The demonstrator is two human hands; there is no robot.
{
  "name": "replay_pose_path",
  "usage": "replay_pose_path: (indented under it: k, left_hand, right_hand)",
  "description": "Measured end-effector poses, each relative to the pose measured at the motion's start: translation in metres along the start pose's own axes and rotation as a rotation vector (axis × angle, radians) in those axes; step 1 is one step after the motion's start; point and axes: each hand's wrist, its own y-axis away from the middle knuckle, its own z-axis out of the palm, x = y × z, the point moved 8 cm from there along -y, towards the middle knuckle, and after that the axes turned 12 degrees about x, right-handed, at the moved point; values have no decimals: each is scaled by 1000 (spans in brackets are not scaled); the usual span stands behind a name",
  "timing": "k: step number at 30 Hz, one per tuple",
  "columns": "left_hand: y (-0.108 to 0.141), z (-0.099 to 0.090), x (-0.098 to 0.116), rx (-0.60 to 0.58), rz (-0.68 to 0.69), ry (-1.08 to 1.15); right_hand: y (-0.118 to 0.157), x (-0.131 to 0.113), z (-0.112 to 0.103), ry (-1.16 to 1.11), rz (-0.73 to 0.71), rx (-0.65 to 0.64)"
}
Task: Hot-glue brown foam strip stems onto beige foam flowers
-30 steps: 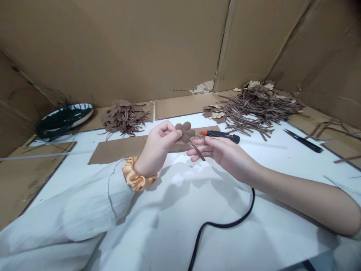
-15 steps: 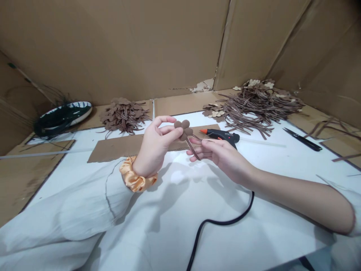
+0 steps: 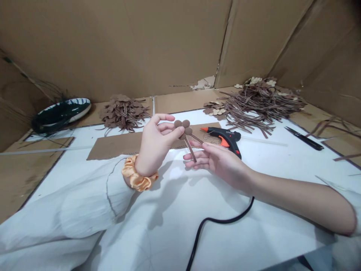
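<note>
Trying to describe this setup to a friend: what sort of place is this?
It looks like a makeshift craft workstation: a hot glue gun lies on the white table, brown cut-out flowers and strips are piled up, and cardboard walls surround it.

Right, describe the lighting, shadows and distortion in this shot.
Head view: light looks soft and even; the left hand, pinching the brown flower, and the right hand cast diffuse shadows on the white board; wide-angle distortion bends the cardboard walls; no strong blur.

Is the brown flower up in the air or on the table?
In the air: the left hand pinches the brown flower above the white table.
</note>
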Motion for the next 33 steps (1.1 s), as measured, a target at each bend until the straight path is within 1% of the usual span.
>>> replay_pose_path:
  k: [3,7,12,15,19,23,24,25,26,28,30,31,32,33]
  left_hand:
    - [-2,1,-4,-9,-22,-15]
    - [-3,7,-12,-75,-79,-23]
    - [-3,9,-15,-107,-74,-70]
    - [-6,9,-18,-122,-58,-114]
    - [-15,9,-26,-138,1,-218]
    - [-22,7,-32,-137,34,-277]
    - [-24,7,-33,-132,38,-292]
    - [-25,6,-33,-128,37,-303]
    - [-25,6,-33,-127,30,-307]
    - [-27,7,-34,-132,-3,-297]
    - [-27,8,-36,-146,-53,-273]
    - [-28,8,-37,-152,-79,-260]
    - [-28,9,-39,-155,-101,-249]
    - [-29,9,-40,-157,-119,-238]
  right_hand:
    - [2,5,0,14,54,21]
    - [3,9,2,-3,98,20]
    - [3,22,1,-43,232,33]
    - [7,27,0,-12,293,42]
    - [16,29,0,108,290,52]
    - [27,30,3,267,244,15]
    - [28,28,4,342,204,-7]
    - [29,24,5,443,131,-31]
    - [28,17,6,567,20,-49]
    - [27,-2,11,852,-303,-68]
    - [30,-16,16,1139,-637,-53]
    - [30,-18,18,1268,-755,-51]
    - [30,-17,20,1380,-830,-57]
    - [28,-14,20,1477,-873,-72]
